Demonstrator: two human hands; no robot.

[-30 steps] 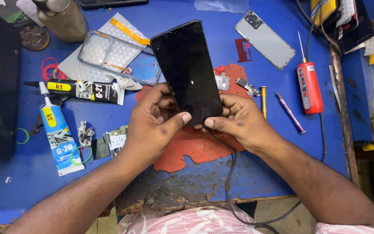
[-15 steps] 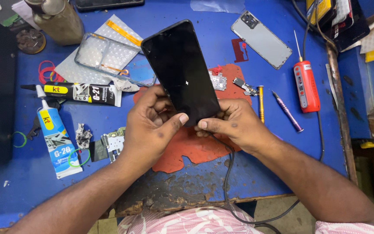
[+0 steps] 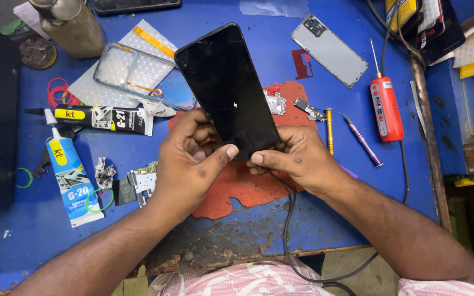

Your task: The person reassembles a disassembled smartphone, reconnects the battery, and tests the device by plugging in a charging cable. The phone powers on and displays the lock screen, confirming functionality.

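Note:
A black smartphone [image 3: 226, 87] with a dark screen showing a tiny white mark is held tilted above the blue worktable [image 3: 138, 235]. My left hand [image 3: 193, 161] grips its lower left edge, thumb lying across the bottom of the glass. My right hand [image 3: 294, 156] holds the lower right corner, thumb pointing left. A black cable [image 3: 286, 225] runs from under the phone's bottom end down toward me. A torn red mat [image 3: 248, 186] lies beneath both hands.
A clear phone case [image 3: 133, 71] and two glue tubes [image 3: 72, 175] lie left. A silver back cover [image 3: 329, 50], red electric screwdriver [image 3: 386, 107], yellow screwdriver [image 3: 328, 131], purple tool [image 3: 362, 141] and small circuit boards [image 3: 275, 102] lie right. A bottle [image 3: 75, 24] stands at back left.
The phone and both hands have stayed almost in place, shifting slightly left in view. The left thumb now lies further across the phone's bottom edge.

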